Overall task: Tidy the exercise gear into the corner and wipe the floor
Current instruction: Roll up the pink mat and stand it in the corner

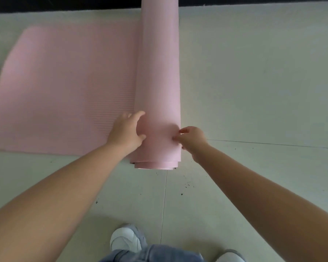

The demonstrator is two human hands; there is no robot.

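**Pink mat half rolled, both hands at its near end**

A pink exercise mat (64,91) is lying on the pale tiled floor (254,82), partly rolled up. The rolled part (159,72) is running straight away from the person toward a dark strip (64,2) at the far edge of the floor, while the ribbed flat part is spreading out to the left of it. The layers of the roll are showing at its near end, stepped slightly one past another.

The left hand (125,131) is cupping the left side of the roll near that end, fingers curled against the seam where roll meets flat sheet, thumb pressing on the roll's top. The right hand (191,138) is sitting against the right side at about the same spot, its fingertips bunched and touching the surface; whether they are pinching the material is hard to tell.

Dark crumbs (186,184) are lying scattered on the tiles just in front of the roll's end. At the bottom edge, two white shoes (125,241) and blue denim trousers (150,254) are showing.
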